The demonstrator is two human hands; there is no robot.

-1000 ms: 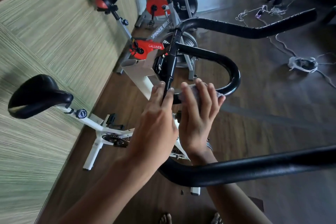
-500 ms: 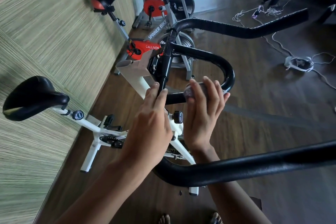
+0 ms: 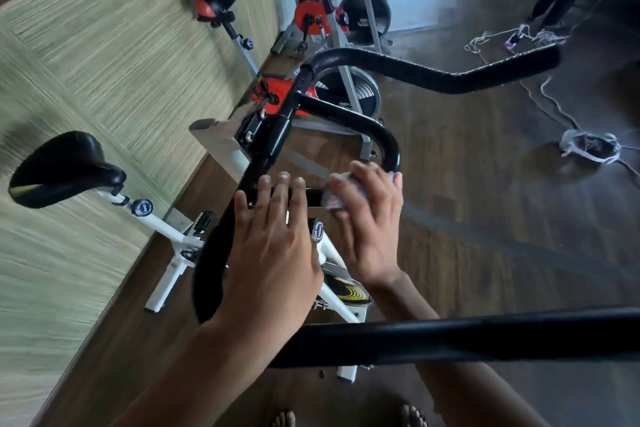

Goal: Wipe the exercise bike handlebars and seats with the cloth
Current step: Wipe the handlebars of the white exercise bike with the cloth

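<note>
Black handlebars [image 3: 433, 76] of a white exercise bike spread under my arms, with an inner loop [image 3: 377, 130] and a near bar [image 3: 485, 334]. My right hand [image 3: 367, 218] is wrapped around a pale crumpled cloth [image 3: 337, 196] pressed on the near end of the inner loop. My left hand [image 3: 273, 253] lies flat on the centre stem [image 3: 273, 146], fingers together, holding nothing. The bike's black seat [image 3: 59, 170] sticks out at the left on a white post.
A green-striped wall [image 3: 104, 62] runs along the left. Two more exercise bikes [image 3: 325, 21] stand behind, one with a red-and-black seat [image 3: 214, 3]. Loose cords and a white tangle [image 3: 585, 146] lie on the dark wood floor at right. My bare toes [image 3: 284, 419] show at the bottom.
My right hand with the cloth has slid a little along the inner loop toward its bend. My left hand stays on the stem. The view has tilted slightly.
</note>
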